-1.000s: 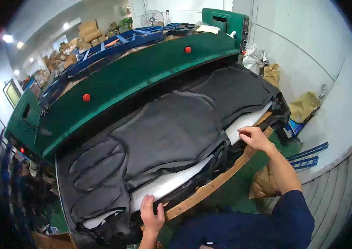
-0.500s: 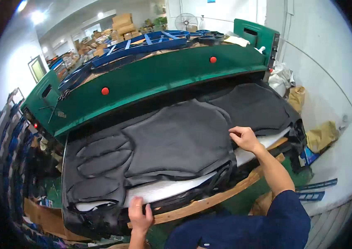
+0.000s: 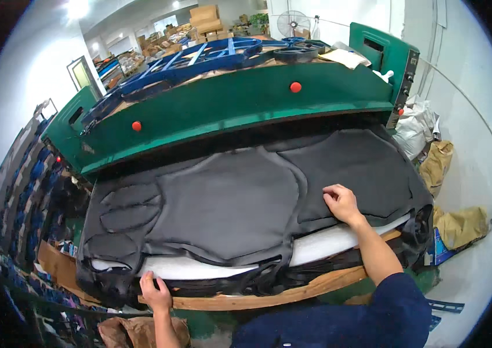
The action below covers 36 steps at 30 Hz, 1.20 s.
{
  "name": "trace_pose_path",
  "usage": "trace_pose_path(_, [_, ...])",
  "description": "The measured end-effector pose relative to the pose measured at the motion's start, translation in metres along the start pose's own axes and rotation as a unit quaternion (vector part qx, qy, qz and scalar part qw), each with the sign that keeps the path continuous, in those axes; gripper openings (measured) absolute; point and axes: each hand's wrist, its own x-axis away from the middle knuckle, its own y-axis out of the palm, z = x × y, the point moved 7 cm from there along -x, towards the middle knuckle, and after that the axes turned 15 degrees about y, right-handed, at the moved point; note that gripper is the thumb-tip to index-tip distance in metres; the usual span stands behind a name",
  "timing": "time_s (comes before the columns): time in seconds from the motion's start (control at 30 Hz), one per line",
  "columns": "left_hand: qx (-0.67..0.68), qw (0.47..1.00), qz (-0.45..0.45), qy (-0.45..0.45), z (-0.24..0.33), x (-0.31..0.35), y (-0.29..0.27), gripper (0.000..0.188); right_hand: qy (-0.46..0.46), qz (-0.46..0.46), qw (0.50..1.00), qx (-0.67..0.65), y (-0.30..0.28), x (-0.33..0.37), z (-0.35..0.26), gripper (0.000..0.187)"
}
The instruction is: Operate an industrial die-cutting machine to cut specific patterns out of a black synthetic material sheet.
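Note:
A black sheet of fabric-like material [image 3: 228, 197], cut into several large shaped pieces, covers the bed of a green press. At its near left edge, beside an exposed strip of white board [image 3: 193, 268], my left hand [image 3: 156, 293] is open, thumb and fingers apart. My right hand [image 3: 343, 204] is over the right-hand cut piece [image 3: 350, 168], fingers curled in toward the thumb. Nothing shows between them, and whether they touch the material I cannot tell. Small oval cut pieces [image 3: 130, 214] lie at the left end. Black strips [image 3: 269, 272] hang along the near edge.
The green press beam [image 3: 217, 110] with red buttons [image 3: 296, 87] spans the far side. Blue frame-like dies [image 3: 199, 55] lie on top of it. A curved wooden edge [image 3: 269, 298] runs along the near side. Sacks [image 3: 457, 223] stand at the right, a cardboard piece [image 3: 63, 269] at the left.
My view has shifted. My left hand has moved left along the near edge, and my right hand has gone from the middle piece's right edge to over the right-hand piece.

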Motion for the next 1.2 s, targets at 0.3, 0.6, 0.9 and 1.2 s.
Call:
trace_pose_path(0.3, [-0.012,1.000,-0.006,0.005,-0.001,-0.003,0.000,0.018,-0.034,-0.010,0.998,0.053,0.001,0.005,-0.010,0.019])
trace_pose_path(0.6, [-0.012,1.000,-0.008,-0.012,0.004,-0.007,-0.003,0.020,-0.052,0.005,0.996,0.067,0.003,0.007,-0.008,0.018])
trace_pose_path(0.9, [-0.012,1.000,0.011,-0.012,0.002,-0.002,-0.002,0.020,-0.023,-0.123,0.992,-0.004,-0.004,-0.034,-0.025,0.020])
trace_pose_path(1.2, [-0.034,0.998,-0.005,-0.046,-0.001,0.012,-0.015,0.021,-0.299,0.116,0.947,-0.023,-0.051,-0.172,-0.235,0.035])
